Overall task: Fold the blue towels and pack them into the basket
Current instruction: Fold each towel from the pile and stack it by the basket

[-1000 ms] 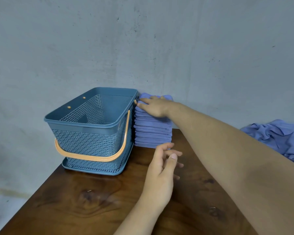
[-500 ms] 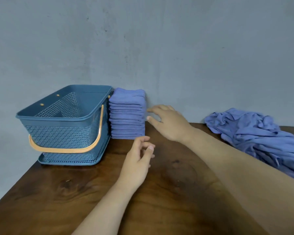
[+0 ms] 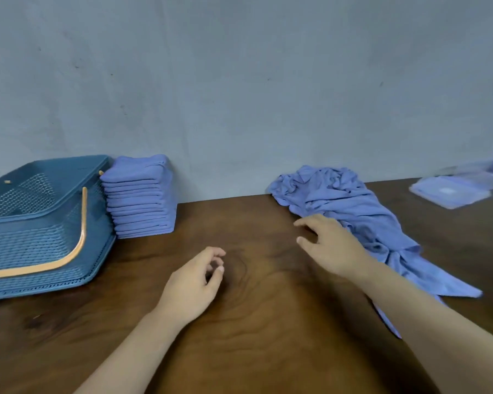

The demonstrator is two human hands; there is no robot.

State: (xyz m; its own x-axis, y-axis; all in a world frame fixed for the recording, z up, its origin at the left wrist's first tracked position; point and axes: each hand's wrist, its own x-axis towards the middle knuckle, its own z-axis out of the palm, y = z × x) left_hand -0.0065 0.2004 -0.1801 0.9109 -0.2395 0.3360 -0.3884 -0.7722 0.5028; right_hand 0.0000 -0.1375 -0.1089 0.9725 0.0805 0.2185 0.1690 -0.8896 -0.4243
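right hand (image 3: 330, 247), fingers spread and empty, sits at the left edge of the crumpled towels (image 3: 353, 203). left hand (image 3: 192, 284) is loosely curled, holding nothing. folded stack (image 3: 141, 199) sits far left, right beside the basket (image 3: 26, 245).

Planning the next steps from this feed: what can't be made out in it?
Head view:
Basket: left end cut off by the frame edge; much of its floor hidden behind its near wall.
Loose towel pile: count unclear, towels bunched over each other.
Clear box, far right: blurred, contents unreadable.
Right hand: its own back hides whether the fingers touch the pile.
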